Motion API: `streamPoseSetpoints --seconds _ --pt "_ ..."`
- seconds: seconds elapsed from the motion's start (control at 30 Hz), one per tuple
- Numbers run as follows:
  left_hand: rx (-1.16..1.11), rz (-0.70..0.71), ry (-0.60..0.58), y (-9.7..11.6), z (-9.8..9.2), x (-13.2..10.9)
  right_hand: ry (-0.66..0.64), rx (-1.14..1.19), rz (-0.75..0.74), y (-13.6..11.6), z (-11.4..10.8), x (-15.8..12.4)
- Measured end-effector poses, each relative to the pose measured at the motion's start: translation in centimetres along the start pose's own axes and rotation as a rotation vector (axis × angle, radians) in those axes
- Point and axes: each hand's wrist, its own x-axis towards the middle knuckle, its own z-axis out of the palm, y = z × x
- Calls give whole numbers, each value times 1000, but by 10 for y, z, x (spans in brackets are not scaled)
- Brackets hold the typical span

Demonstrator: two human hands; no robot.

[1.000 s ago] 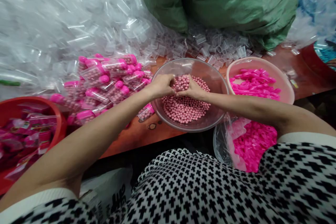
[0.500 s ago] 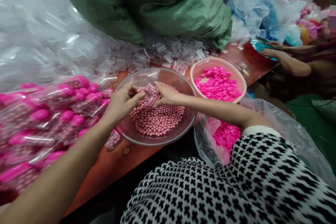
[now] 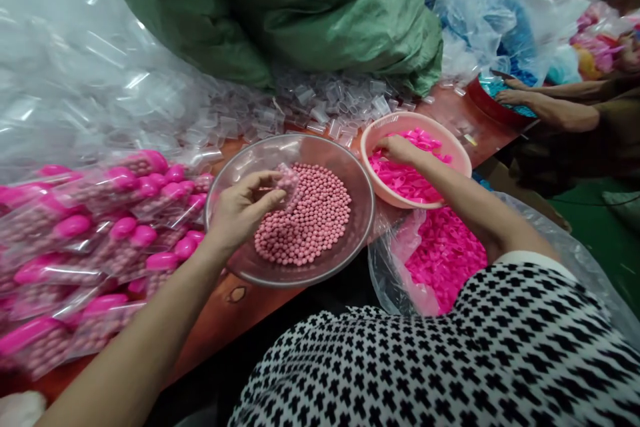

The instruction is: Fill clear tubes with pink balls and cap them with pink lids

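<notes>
My left hand (image 3: 247, 207) is closed around a clear plastic container (image 3: 289, 185) filled with pink beads, holding it over a metal bowl (image 3: 367, 227). Loose round pink beads (image 3: 310, 220) cover the bowl's bottom. My right hand (image 3: 397, 148) reaches into a pale pink basin (image 3: 465, 147), its fingers bent down among bright pink plastic caps (image 3: 413, 180). Its fingertips are partly hidden, so I cannot make out whether they grip a cap.
Filled containers with pink caps (image 3: 100, 233) lie heaped at left. Empty clear containers (image 3: 340, 100) spread behind the bowl, below a green sack (image 3: 325, 20). A plastic bag of pink pieces (image 3: 445, 260) is nearest me. At right, another person's hands (image 3: 517, 93) work over a red basin (image 3: 493, 110).
My right hand has left the metal bowl and moved right into the pink basin. My left hand still holds the bead-filled container, now slightly lower.
</notes>
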Motion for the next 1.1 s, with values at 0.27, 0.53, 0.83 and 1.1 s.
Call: streamPoseSetpoints --seconds 0.27,0.53,0.83,1.1 --pt "-263 -123 132 3 -1 -3 -40 161 163 -12 12 -1" --pt "-513 -197 146 7 -5 -3 269 452 272 -8 7 -1" --pt "-496 -59 85 -4 -4 -5 269 1077 -99 -88 -6 -37" --pt "-291 49 -36 -11 -6 -7 294 549 -835 -157 -9 -33"
